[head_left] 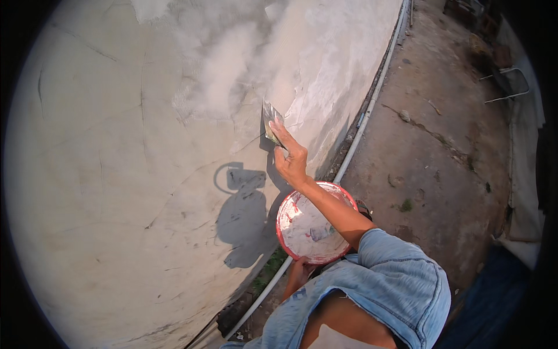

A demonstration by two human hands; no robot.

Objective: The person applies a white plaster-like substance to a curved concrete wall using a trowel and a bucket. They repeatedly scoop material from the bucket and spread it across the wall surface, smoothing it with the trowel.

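Observation:
My right hand (pixel 290 160) is closed on a putty knife (pixel 272 122), its broad metal blade tilted against the wall (pixel 145 145). White wet-looking plaster (pixel 232 64) covers the wall's upper part around and beyond the blade, with bare beige surface to the left. Under my right forearm is a red-rimmed bucket (pixel 279 232), smeared inside with white paste (pixel 302 221). A small grey flat piece (pixel 318 234) lies in the paste. My left hand (pixel 299 272) grips the bucket at its near rim; its fingers are partly hidden beneath.
A white pipe (pixel 372 104) runs along the foot of the wall. Cracked bare ground (pixel 430 157) with small weeds stretches to the right. A metal frame (pixel 511 84) and clutter stand at the far right. Dark blue sheeting (pixel 494 296) lies at the lower right.

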